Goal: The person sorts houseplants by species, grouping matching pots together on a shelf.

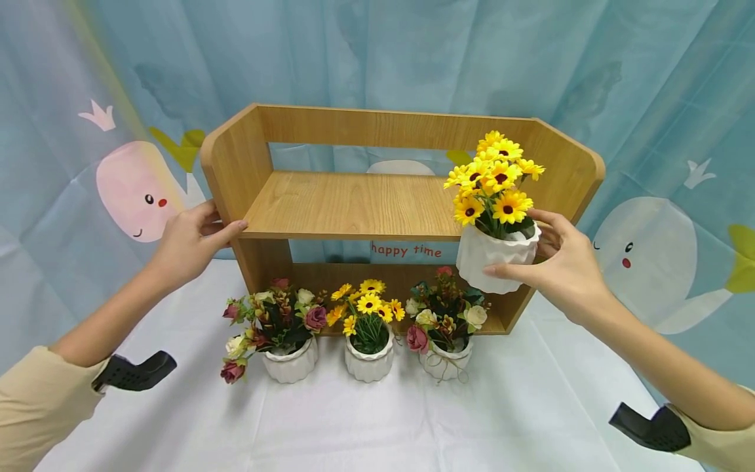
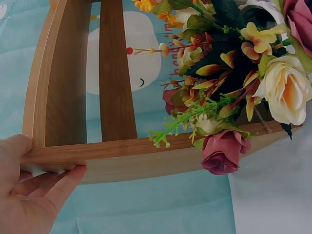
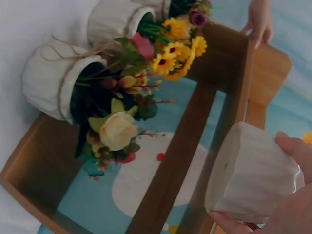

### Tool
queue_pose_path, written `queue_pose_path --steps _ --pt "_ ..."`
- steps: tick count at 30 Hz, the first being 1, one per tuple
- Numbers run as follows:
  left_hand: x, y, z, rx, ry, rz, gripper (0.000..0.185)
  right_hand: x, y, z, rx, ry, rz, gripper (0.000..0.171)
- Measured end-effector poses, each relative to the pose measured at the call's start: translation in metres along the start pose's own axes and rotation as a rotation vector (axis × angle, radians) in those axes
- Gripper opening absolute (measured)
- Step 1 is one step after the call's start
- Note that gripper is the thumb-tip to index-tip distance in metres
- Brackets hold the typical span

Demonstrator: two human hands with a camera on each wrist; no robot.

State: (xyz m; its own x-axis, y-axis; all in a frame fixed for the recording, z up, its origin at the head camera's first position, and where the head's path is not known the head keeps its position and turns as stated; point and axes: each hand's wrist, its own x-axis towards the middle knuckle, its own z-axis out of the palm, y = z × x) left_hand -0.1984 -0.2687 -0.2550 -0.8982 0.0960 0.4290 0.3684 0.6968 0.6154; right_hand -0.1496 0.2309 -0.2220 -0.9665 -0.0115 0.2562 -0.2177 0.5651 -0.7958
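Observation:
My right hand [image 1: 563, 269] grips a white ribbed pot of yellow sunflowers [image 1: 498, 255], thumb in front and fingers round the far side. The pot is held at the upper board's right front edge; whether it touches the board I cannot tell. In the right wrist view the white pot [image 3: 258, 175] is tilted sideways in the picture, its base showing. At the wooden shelf's [image 1: 354, 203] left side, my left hand [image 1: 191, 242] holds the side panel, with the thumb on the inner front and fingers outside. The left wrist view shows that hand [image 2: 39, 190] pinching the panel edge [image 2: 97, 151].
Three potted arrangements stand before the shelf on a white cloth [image 1: 354, 426]: mixed roses [image 1: 289, 334] at left, small sunflowers [image 1: 368, 328] in the middle, another rose pot [image 1: 446, 328] at right. A blue printed curtain [image 1: 413, 52] hangs behind.

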Motion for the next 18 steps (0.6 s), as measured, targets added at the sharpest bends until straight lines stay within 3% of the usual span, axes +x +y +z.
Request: queue_pose_path --steps 7,18 --pt "0.001 0.003 -0.001 0.002 0.001 0.001 0.056 0.006 -0.015 0.007 0.091 -0.036 -0.001 0.105" --pt "-0.003 0.006 -0.002 0.068 0.117 0.002 0.047 0.016 -0.041 0.013 0.102 -0.044 -0.006 0.102"
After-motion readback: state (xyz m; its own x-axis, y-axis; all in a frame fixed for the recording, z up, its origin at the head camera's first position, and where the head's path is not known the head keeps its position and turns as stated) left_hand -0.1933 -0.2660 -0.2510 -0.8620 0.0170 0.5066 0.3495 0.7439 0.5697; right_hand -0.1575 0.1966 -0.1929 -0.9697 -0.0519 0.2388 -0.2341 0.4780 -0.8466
